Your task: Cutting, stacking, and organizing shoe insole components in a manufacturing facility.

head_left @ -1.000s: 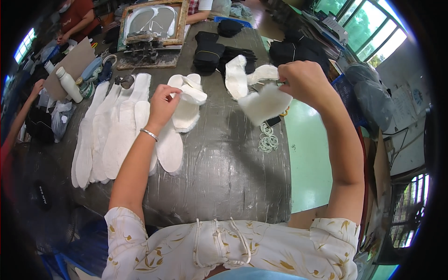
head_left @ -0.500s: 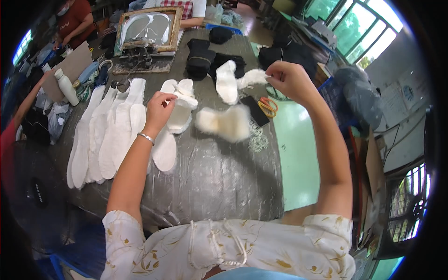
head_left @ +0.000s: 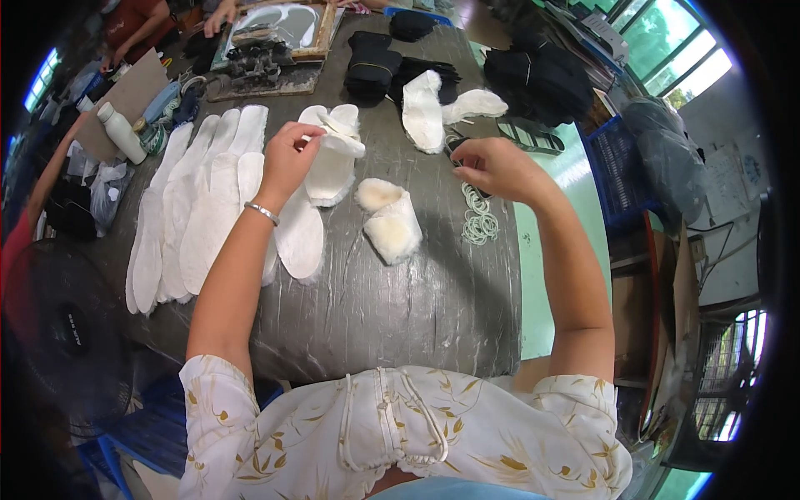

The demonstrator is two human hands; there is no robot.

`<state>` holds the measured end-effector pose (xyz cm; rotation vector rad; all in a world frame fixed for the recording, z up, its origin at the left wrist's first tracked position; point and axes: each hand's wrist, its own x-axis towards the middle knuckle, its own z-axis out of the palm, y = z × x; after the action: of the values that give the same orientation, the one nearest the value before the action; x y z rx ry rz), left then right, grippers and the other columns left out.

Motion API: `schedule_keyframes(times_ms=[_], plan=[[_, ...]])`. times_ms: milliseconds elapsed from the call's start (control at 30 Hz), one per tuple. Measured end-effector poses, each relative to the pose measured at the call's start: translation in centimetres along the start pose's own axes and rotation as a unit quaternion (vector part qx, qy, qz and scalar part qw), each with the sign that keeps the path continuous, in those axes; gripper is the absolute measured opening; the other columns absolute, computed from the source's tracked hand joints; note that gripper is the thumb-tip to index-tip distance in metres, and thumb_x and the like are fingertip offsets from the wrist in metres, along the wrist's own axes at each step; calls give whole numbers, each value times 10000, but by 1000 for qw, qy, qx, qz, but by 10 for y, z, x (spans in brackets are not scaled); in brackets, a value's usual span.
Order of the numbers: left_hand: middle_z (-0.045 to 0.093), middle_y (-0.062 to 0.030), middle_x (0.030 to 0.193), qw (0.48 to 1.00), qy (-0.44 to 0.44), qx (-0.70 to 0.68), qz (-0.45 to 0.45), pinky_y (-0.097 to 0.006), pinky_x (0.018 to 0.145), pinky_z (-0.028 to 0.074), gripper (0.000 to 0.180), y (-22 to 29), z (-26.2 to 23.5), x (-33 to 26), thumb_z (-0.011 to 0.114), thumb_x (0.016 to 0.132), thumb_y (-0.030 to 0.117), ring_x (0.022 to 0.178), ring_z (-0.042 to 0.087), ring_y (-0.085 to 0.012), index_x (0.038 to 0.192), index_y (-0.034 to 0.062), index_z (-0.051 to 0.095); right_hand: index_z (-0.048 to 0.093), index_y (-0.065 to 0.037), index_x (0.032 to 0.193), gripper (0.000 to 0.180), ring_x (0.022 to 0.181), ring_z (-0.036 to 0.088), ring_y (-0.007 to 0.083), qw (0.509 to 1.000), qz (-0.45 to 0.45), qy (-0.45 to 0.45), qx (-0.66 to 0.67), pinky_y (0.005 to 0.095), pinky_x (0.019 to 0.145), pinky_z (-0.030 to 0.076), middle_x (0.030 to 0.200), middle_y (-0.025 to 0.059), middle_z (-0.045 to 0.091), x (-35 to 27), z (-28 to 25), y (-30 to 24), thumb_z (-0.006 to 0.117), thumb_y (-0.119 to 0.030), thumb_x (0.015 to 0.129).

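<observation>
Through the head camera I see the left hand (head_left: 290, 160) over the left half of the table's dark surface (head_left: 358, 317), a silver bracelet (head_left: 262, 213) on its wrist. Its thumb and fingertips come close together in a narrow pinch at the left side of a small pile of white insoles (head_left: 332, 171); whether they grip the top one I cannot tell. One single fluffy insole (head_left: 392, 227) lies between the two hands, closer to the near edge of the surface than either; it looks bent across its middle, cream fleece showing. I have the right hand (head_left: 493, 168) above the right edge of the surface, thumb and fingers curled with a narrow gap between them. A dark object shows partly from under that hand, and pale green rings (head_left: 479, 227) lie just on its near side, along the right edge. Farther toward the far edge, two more insoles (head_left: 423, 115) lie beside stacked black pieces (head_left: 371, 71). Along the left edge I count several long white insoles (head_left: 196, 217) in an overlapping row. Near the far left corner stands a framed screen (head_left: 298, 27), a co-worker's hand (head_left: 222, 16) just beside it.
</observation>
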<state>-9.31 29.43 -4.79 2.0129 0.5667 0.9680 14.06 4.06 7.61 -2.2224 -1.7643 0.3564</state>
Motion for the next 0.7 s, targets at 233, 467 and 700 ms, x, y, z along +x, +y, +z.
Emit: schedule_keyframes(times_ms=[233,467,700], plan=[[625,-36,1041,1000,-10,-16,-12,-230,759,507,131,-4,-7,-18,632,880,-23,871,639,-105,980,17,707,728,8,963,195,815,708,261,986,-47,103,120,350,741,543,914,160,724,81,75,2,669,-137,848],[627,-38,1036,1000,-22,2,20,-234,747,503,162,0,-7,-20,627,866,-33,877,623,-110,978,30,724,765,-68,882,215,839,698,326,988,-52,127,63,432,768,555,904,145,724,168,127,-51,704,-250,787],[633,-55,1030,998,-34,7,59,-253,720,518,185,0,-3,-20,639,841,-45,888,628,-146,971,48,733,770,-86,885,222,895,714,339,995,56,79,0,427,815,569,930,174,729,222,145,-54,712,-260,759]])
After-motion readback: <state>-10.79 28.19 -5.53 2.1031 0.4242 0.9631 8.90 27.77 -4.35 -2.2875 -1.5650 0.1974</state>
